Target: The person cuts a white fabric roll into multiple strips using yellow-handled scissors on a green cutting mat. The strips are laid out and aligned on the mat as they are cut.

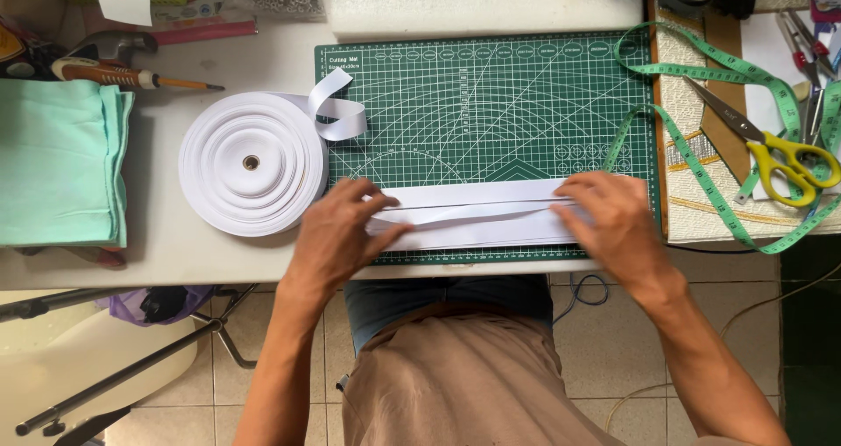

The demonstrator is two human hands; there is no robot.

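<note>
Two white ribbon strips [477, 214] lie side by side along the near edge of a green cutting mat [491, 104]. My left hand [342, 231] presses flat on their left ends, fingers spread. My right hand [609, 218] presses on their right ends. Neither hand grips anything; both rest on top of the strips. A big roll of white ribbon [252, 164] lies flat just left of the mat, its loose end curling onto the mat's corner.
Folded mint-green fabric [57, 161] sits at the far left. A screwdriver [131, 78] lies behind the roll. On the right are a green measuring tape [701, 161], yellow-handled scissors [780, 152] and other tools. The table's near edge runs under my wrists.
</note>
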